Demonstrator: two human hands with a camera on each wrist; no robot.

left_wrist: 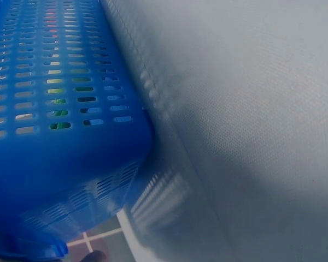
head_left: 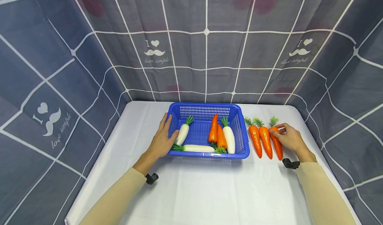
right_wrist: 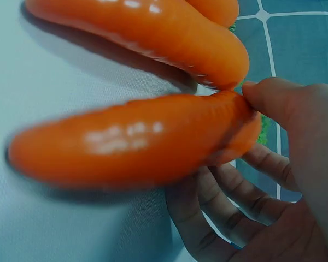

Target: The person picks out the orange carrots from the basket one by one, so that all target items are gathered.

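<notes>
My right hand (head_left: 288,138) pinches the rightmost carrot (head_left: 276,145) near its leafy top, thumb on one side and fingers on the other. In the right wrist view that carrot (right_wrist: 136,142) lies along the white cloth. Two more carrots (head_left: 255,142) lie side by side just left of it. At the left end of a blue plastic basket (head_left: 206,107), my left hand (head_left: 161,140) rests with fingers extended along the outside and thumb over the rim. Inside the basket are white radishes (head_left: 229,139) and orange carrots (head_left: 213,132). The left wrist view shows only the basket's slotted wall (left_wrist: 54,82) and cloth.
A white cloth (head_left: 203,188) covers the table. Grey-blue gridded curtains (head_left: 185,52) stand at the back and both sides. The basket's right end is close to the loose carrots.
</notes>
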